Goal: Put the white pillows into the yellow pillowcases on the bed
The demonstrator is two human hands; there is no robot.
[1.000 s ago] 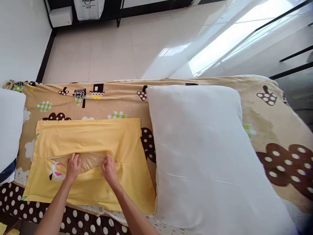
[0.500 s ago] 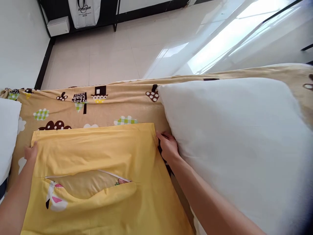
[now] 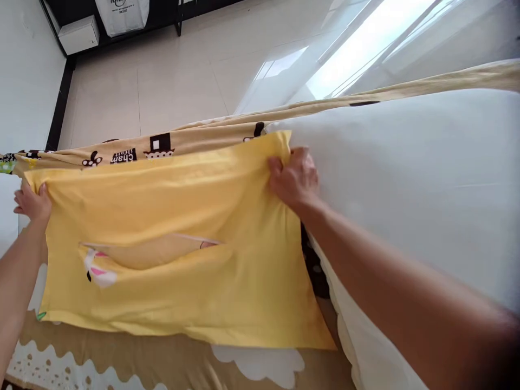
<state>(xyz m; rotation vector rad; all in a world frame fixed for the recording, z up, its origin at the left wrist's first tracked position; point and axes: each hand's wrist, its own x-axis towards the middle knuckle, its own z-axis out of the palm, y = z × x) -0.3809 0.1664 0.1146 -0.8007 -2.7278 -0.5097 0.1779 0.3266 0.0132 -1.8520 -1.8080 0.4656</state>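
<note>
A yellow pillowcase [image 3: 260,276] is stretched out over the bed, its zipped slit gaping across the middle. White and pink print shows at the slit's left end. My left hand [image 3: 36,203] pinches the far left corner, thumb on top of the cloth. At the far right corner, my right hand [image 3: 296,176] is closed round the fabric, which bunches a little there. The far edge appears lifted off the bed, while the near edge lies on the brown patterned sheet. A plump white pillow [image 3: 414,189] rests right beside my right hand and forearm.
Part of another white item [image 3: 8,203] shows at the left edge. The patterned bed sheet [image 3: 134,357] covers the bed up to its far edge. Beyond lie a tiled floor [image 3: 174,81], a black rack with a white box [image 3: 79,35], and a white bag [image 3: 124,16].
Both hands have moved up and away from me, pulling the pillowcase with them. Its near edge has come into view. The right corner now overlaps the white pillow's edge. The view has shifted slightly.
</note>
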